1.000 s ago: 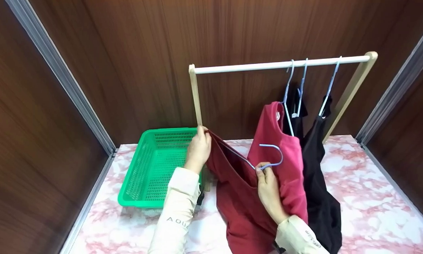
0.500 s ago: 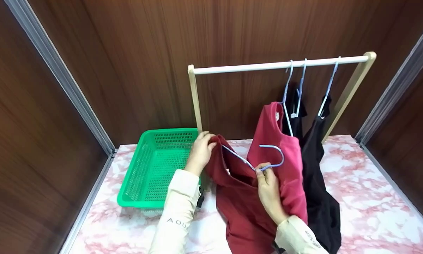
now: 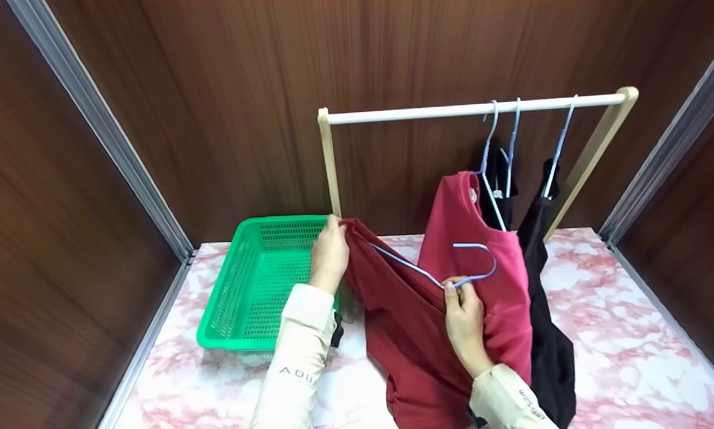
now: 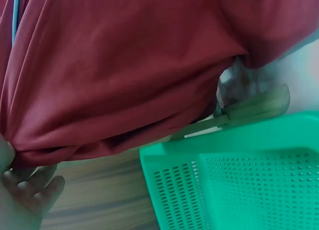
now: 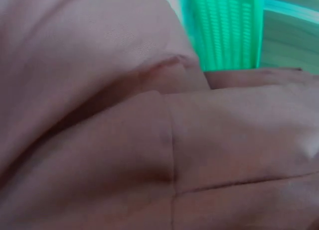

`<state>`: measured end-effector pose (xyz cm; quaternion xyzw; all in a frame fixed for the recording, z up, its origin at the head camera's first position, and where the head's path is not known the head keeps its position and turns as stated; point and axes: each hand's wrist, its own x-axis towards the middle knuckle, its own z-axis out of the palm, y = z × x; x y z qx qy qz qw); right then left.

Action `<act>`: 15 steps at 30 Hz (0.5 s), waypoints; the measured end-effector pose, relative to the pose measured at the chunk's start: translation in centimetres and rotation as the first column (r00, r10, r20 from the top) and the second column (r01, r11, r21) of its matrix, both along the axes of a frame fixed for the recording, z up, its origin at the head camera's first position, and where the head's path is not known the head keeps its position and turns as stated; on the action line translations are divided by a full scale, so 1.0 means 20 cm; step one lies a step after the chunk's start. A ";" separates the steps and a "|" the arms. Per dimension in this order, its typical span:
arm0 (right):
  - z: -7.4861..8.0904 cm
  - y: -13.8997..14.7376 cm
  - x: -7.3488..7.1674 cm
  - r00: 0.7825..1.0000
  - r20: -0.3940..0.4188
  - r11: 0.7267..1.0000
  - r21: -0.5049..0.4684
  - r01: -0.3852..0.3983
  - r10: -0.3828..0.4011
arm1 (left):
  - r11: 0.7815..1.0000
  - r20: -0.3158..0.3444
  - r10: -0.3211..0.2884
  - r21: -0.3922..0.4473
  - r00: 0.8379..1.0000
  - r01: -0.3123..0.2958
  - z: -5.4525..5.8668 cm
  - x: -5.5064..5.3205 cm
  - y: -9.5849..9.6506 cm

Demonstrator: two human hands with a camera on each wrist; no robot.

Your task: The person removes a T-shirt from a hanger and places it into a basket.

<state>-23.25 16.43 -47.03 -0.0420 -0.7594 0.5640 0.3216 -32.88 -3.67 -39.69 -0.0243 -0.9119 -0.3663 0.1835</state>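
A dark red garment (image 3: 407, 345) hangs between my two hands with its opening facing up. My left hand (image 3: 329, 253) pinches the left end of its edge; the left wrist view shows this hand's (image 4: 32, 192) thumb and fingers on the gathered cloth. Near its hook, a light blue hanger (image 3: 405, 262) is held by my right hand (image 3: 465, 316). One arm of the hanger reaches into the garment's opening, and its far end is hidden by cloth. The hook sticks out above my right hand, pointing left. Cloth (image 5: 114, 140) fills most of the right wrist view.
A green plastic basket (image 3: 214, 310) stands left of the garment. Behind is a rack with a white rail (image 3: 410, 114) and wooden posts. On its right half hang a pink garment (image 3: 452, 220) and black garments (image 3: 550, 333). Wooden panels enclose the marbled table (image 3: 648, 322).
My left hand has shifted its grasp on the garment's edge and drawn it up and left. My right hand and the hanger have moved slightly right, nudging the pink garment.
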 end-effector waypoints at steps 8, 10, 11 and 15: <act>0.01 0.00 0.00 0.995 0.078 0.998 0.001 0.065 -0.065 | 0.973 -0.003 0.097 0.212 0.995 -0.095 -0.01 -0.02 -0.06; 0.01 -0.01 0.00 0.994 0.089 0.998 0.000 0.068 -0.068 | 0.966 0.022 0.109 0.234 0.994 -0.111 -0.01 -0.02 -0.07; 0.01 -0.01 0.00 0.993 0.094 0.998 -0.003 0.067 -0.067 | 0.964 0.039 0.112 0.237 0.993 -0.119 -0.01 -0.01 -0.08; 0.01 0.00 0.00 0.993 0.091 0.997 -0.008 0.074 -0.073 | 0.963 0.082 0.148 0.216 0.986 -0.163 -0.03 -0.01 -0.11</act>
